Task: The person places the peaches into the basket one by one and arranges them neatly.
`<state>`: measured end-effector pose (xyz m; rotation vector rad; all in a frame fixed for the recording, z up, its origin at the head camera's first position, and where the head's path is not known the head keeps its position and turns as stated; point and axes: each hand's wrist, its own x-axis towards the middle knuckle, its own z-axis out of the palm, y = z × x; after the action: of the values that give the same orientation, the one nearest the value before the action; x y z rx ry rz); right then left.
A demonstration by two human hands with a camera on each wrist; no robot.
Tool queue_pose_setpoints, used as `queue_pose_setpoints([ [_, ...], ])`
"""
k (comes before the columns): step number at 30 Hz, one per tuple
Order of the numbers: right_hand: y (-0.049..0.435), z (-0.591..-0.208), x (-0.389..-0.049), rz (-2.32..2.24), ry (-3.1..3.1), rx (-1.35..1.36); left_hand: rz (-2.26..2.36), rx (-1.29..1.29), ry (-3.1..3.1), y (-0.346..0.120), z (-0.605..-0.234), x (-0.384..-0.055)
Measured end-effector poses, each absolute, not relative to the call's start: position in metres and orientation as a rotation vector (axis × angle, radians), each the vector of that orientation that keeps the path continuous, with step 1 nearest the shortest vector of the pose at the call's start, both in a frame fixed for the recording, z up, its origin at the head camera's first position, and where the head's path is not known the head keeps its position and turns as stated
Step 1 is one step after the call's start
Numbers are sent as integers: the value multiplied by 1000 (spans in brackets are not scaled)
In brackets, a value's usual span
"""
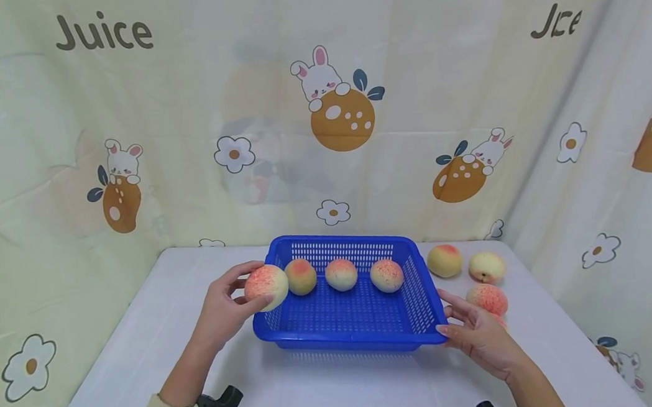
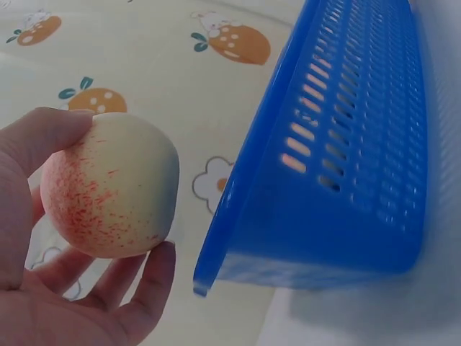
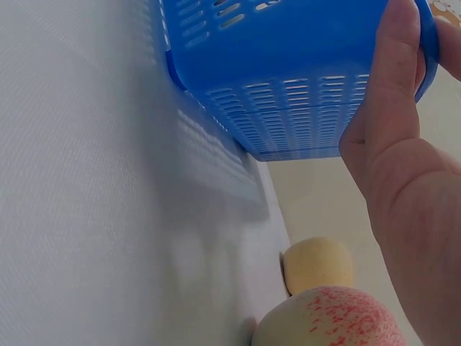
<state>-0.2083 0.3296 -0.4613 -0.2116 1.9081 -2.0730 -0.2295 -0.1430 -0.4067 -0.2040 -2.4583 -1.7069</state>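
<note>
- Peach point(image 1: 266, 287) sits gripped in my left hand point(image 1: 226, 306); I'd move it slowly, not bumping the basket point(image 1: 351, 340).
- My right hand point(image 1: 482, 337) grips the basket; I'd hold that steady.

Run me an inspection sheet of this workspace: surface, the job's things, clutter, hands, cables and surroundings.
Surface: white tabletop, with the basket's shadow on it.
Job's things: blue basket containing three peaches; at least three more peaches beyond its right end.
Clutter: nothing seen.
Left hand: holds another peach, apart from the basket in the left wrist view.
Right hand: grips the basket's rim at its right end.
Cables: nothing seen.
Surroundings: pale curtain printed with rabbits, flowers and "Juice".
</note>
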Motion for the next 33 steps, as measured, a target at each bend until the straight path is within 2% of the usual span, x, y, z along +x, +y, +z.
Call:
queue_pose_setpoints([
  [15,329,-461,-209,-2079,1906,-195,-1798,-222,-2499,-107,-408,-233],
  [33,332,-462,-210,-2070,1890,-257,-1837,-457,-2501,-61,-405,-240],
])
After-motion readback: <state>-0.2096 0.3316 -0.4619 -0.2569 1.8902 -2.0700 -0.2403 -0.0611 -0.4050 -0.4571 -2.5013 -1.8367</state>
